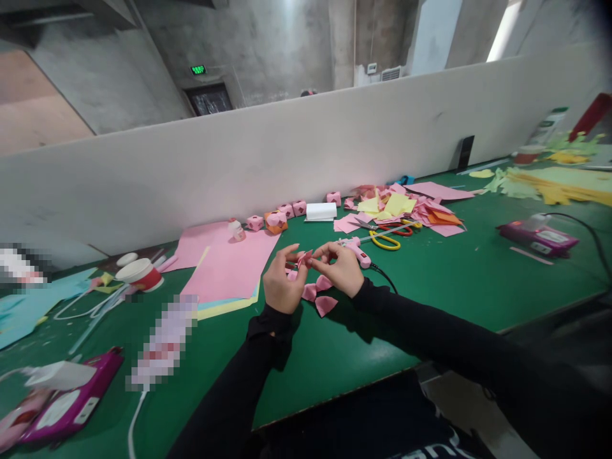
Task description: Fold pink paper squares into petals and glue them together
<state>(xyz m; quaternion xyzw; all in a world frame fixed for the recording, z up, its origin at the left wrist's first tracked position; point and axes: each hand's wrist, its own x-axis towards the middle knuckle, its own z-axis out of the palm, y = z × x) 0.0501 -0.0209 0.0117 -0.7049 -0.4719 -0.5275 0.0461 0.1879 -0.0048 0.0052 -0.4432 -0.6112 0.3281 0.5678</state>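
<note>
Between my two hands, above the green table, is a small folded pink paper piece (305, 258). My left hand (283, 280) pinches it from the left with thumb and fingers. From the other side my right hand (340, 268) grips its edge between thumb and fingertips. Several folded pink paper pieces (326, 306) lie on the table just below the hands. A pink hot glue gun (358, 252) rests right behind my right hand, its black cord trailing to the right. The fingertips partly cover the held paper.
Pink sheets (229, 268) lie to the left beside a small bottle (236, 229). Finished pink paper cubes (299, 208) line the white partition (287, 153). Scissors (385, 240) and paper scraps (396, 204) sit back right. A paper cup (140, 275) and purple power strips (538, 239) stand farther out.
</note>
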